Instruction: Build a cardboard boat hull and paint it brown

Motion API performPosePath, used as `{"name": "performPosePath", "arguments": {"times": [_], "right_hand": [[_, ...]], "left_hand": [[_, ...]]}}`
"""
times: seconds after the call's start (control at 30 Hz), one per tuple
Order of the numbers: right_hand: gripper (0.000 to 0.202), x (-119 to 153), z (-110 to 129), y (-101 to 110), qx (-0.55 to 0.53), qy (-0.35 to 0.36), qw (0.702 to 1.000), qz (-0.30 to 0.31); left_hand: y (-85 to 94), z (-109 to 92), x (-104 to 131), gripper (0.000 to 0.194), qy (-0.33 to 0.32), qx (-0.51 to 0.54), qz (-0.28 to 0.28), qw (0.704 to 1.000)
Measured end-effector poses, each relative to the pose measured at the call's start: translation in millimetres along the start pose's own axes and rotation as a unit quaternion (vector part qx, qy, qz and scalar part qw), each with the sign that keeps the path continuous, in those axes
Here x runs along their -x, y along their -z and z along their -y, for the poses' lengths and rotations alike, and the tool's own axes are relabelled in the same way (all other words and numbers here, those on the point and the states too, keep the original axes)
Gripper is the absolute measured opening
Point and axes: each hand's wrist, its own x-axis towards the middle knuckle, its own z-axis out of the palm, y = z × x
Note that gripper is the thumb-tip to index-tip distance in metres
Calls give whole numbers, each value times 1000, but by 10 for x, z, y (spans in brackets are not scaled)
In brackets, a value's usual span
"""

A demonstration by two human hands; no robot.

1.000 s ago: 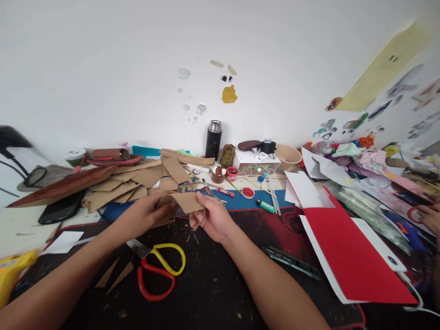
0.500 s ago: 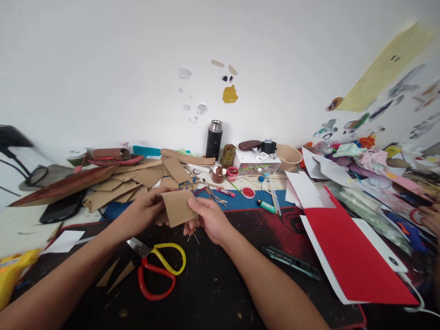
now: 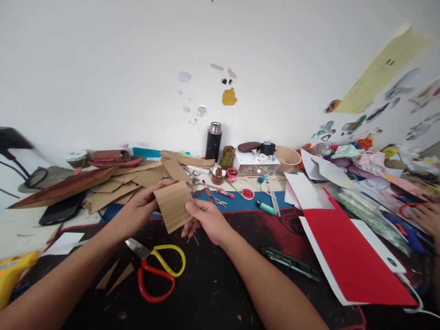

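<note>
Between my two hands, above the black mat (image 3: 213,293), is a creased piece of brown cardboard (image 3: 173,206), tilted so its broad side faces me. My left hand (image 3: 147,201) grips it from behind at the left and top edge, with some fingers hidden by the sheet. My right hand (image 3: 206,219) pinches the right edge, thumb in front and fingers underneath. Below, scissors (image 3: 154,266) with one red and one yellow handle lie on the mat. Two narrow cardboard offcuts (image 3: 115,277) rest to their left.
Cardboard scraps (image 3: 117,185) pile up behind my left hand, near a boat-shaped piece (image 3: 65,188). A utility knife (image 3: 290,263) and red paper (image 3: 357,256) lie to the right. A black flask (image 3: 213,142) stands by the wall. Another person's hand (image 3: 426,215) holds red-handled scissors at far right.
The cardboard has been lifted slightly and turned, so more of its creased face shows. Both hands have shifted a little left with it. The other person's hand has moved further into view.
</note>
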Motion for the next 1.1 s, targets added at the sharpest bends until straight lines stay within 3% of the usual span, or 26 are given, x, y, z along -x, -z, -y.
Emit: {"name": "performPosePath", "arguments": {"times": [0.17, 0.3, 0.5, 0.67, 1.1], "right_hand": [[71, -21, -15, 26, 28, 9, 999, -13], [73, -42, -40, 33, 35, 5, 999, -18], [73, -50, -66, 49, 40, 8, 999, -16], [74, -41, -67, 35, 45, 8, 999, -13], [75, -43, -20, 47, -1, 25, 999, -27]], "left_hand": [[146, 83, 11, 95, 53, 95, 120, 987], [223, 143, 6, 103, 55, 143, 158, 976], [87, 84, 4, 110, 30, 120, 133, 983], [-8, 0, 18, 93, 29, 102, 104, 989], [75, -10, 0, 74, 51, 165, 30, 985]]}}
